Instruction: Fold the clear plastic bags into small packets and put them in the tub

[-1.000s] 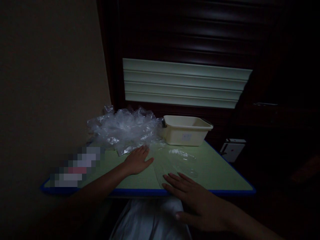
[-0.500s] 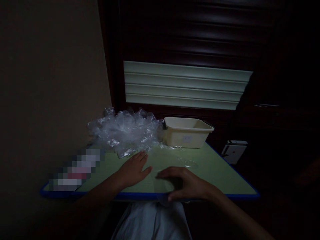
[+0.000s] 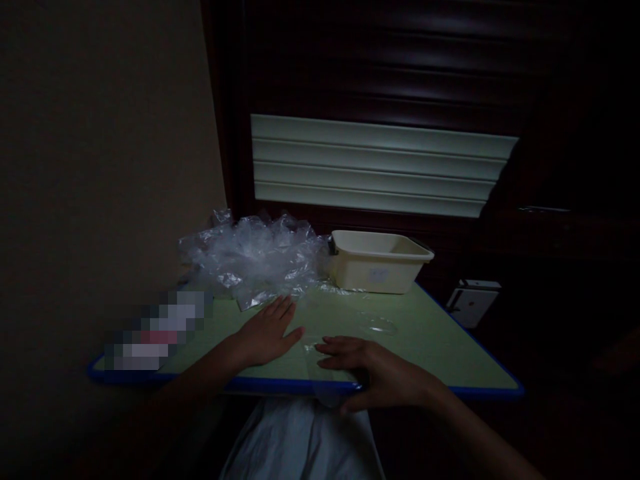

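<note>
My left hand (image 3: 270,335) lies flat on the green tabletop with its fingers stretched out, just short of a heap of crumpled clear plastic bags (image 3: 260,257). To its right my right hand (image 3: 377,373) is curved, thumb and fingers apart, above the table's front edge. Beside and partly under its fingers a thin see-through plastic sheet or bag (image 3: 325,385) droops over that edge. In the dim light I cannot tell whether the right fingers touch it. Another clear plastic piece (image 3: 379,325) lies flat beyond the right hand.
A cream plastic basin (image 3: 375,270) with a small label stands at the back of the blue-edged table (image 3: 480,353). At the left lies a blurred-out item (image 3: 160,332) by the wall. A white box-like object (image 3: 474,303) is past the right edge.
My right hand has opened wider, its fingers straighter, and shifted slightly right. My left hand stays nearly in place. The view has tilted and shifted slightly.
</note>
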{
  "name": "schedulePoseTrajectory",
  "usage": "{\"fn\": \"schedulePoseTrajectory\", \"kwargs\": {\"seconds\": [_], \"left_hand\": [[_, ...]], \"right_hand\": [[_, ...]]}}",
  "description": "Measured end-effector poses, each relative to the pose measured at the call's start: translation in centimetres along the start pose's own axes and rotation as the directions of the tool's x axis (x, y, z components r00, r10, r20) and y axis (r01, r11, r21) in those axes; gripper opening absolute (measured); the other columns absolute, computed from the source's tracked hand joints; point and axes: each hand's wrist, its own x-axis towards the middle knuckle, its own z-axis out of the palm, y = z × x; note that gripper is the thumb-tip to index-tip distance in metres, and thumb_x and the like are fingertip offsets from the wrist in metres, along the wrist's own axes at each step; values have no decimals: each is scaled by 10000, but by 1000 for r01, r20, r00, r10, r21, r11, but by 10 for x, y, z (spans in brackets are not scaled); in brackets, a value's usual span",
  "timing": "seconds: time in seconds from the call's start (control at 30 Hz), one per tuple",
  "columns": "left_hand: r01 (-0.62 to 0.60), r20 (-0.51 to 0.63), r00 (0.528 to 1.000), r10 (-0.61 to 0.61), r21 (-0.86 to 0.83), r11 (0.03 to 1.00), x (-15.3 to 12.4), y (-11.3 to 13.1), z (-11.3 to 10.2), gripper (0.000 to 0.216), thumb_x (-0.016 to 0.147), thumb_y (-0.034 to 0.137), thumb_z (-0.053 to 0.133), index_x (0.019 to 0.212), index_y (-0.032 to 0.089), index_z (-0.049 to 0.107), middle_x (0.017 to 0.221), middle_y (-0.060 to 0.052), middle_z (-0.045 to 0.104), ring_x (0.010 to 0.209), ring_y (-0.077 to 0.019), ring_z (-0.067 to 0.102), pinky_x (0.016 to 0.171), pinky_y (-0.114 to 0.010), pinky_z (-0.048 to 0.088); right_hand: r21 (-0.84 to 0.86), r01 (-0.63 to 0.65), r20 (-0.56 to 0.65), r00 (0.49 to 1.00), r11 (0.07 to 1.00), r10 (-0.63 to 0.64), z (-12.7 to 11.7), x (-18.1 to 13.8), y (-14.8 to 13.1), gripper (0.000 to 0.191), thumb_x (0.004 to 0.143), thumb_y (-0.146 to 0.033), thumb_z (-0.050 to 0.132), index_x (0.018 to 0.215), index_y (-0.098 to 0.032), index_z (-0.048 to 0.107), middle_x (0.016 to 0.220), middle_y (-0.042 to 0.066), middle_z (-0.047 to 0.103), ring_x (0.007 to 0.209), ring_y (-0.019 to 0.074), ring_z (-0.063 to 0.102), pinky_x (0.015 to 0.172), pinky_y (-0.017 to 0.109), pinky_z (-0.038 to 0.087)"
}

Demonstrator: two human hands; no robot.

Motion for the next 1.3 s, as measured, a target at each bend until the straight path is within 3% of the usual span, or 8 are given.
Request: {"fn": "schedulePoseTrajectory", "kwargs": {"seconds": [0.2,0.4,0.5,0.67,0.83,0.97,1.13,1.3], "left_hand": [[-24,45,999,23,16,1000,-11,-19,-6,670,942,571,439,1432,120,362,1519,-166,275,1405,-301,263,1132,-471,259],[-12,-126,992,21,66,998,-33,-18,-1,584,967,459,394,1378,46,433,1497,-230,279,1388,-368,271,1112,-549,257],[-179,-177,966,190,79,981,-44,2,0,491,971,329,404,1397,87,411,1516,-167,282,1396,-290,291,1132,-457,285],[-434,-139,885,443,94,896,-51,22,1,427,966,362,470,1336,149,502,1424,-104,466,1309,-214,451,1083,-331,389],[-451,-178,865,469,134,883,-50,25,3,383,981,309,439,1302,119,524,1378,-151,510,1274,-264,490,1050,-407,432],[-467,-205,846,493,163,869,-50,28,4,359,968,260,444,1284,112,528,1401,-182,474,1295,-300,458,1056,-463,416],[-469,-243,831,501,180,865,-51,27,6,345,980,271,421,1258,109,544,1385,-204,483,1300,-328,445,1031,-495,436],[-479,-256,822,509,172,861,-51,22,12,444,1001,315,380,1366,66,421,1364,-182,516,1283,-273,477,1042,-427,447]], "right_hand": [[75,14,-7,1000,997,-14,-3,-6,-1,526,762,-388,743,1248,-224,623,1399,68,518,1336,238,420,1110,438,316],[140,15,-39,999,990,-9,-1,-9,3,437,759,-327,757,1173,-213,678,1355,83,567,1320,253,442,1081,437,360],[140,19,-52,999,990,-11,1,-8,4,417,754,-310,764,1153,-215,691,1330,89,591,1306,260,459,1071,436,375],[112,29,-105,994,993,-17,2,-8,5,476,744,-333,775,1189,-205,666,1332,102,589,1281,251,490,1062,421,387],[14,4,-200,980,1000,-1,2,-12,2,586,714,-359,798,1242,-175,623,1378,155,536,1288,299,462,1073,486,337],[-39,10,-182,983,999,-17,-5,-10,-9,558,738,-262,778,1257,-150,606,1249,149,626,1146,275,560,982,428,419],[10,60,-122,991,998,-59,-6,3,-13,374,748,-234,770,1104,-158,685,1014,94,691,940,221,624,837,344,478],[127,58,-235,972,990,-27,7,7,-2,157,864,-235,639,978,-149,704,910,78,695,864,183,632,799,322,485]]}}
